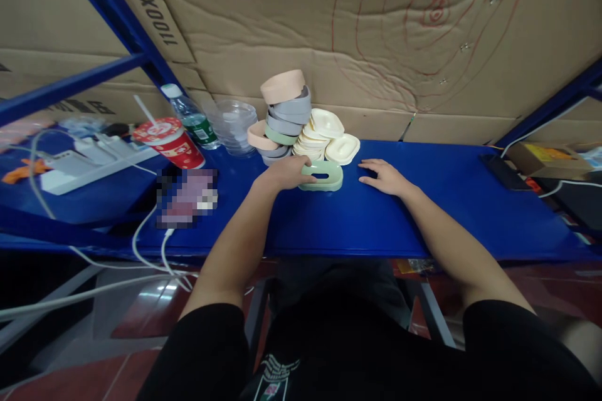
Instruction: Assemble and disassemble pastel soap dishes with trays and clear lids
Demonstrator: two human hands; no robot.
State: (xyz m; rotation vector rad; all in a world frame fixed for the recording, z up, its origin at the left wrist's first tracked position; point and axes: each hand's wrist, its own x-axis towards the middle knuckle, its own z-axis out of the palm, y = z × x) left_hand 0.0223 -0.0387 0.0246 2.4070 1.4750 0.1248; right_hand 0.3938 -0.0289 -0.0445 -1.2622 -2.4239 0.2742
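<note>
My left hand [292, 173] grips the left end of a light green oval plastic piece [332, 183] with a slot in its middle, low over or on the blue table. To its right my right hand [383, 177] rests near the table, fingers apart, holding nothing. Just behind the green piece are stacked cream-coloured shallow dishes [327, 123], with one cream dish [343, 148] leaning at the right of the stack. Left of these rises an uneven pile of oval rings, with a peach ring [283, 86] on top of grey rings [294, 106] and a green ring [280, 136] lower down.
On the blue table [451, 200], a red cup with a straw [172, 143], a water bottle [192, 118] and clear plastic containers [234, 127] stand left of the piles. A power strip [94, 163] with white cables lies further left. Cardboard [263, 19] walls the back.
</note>
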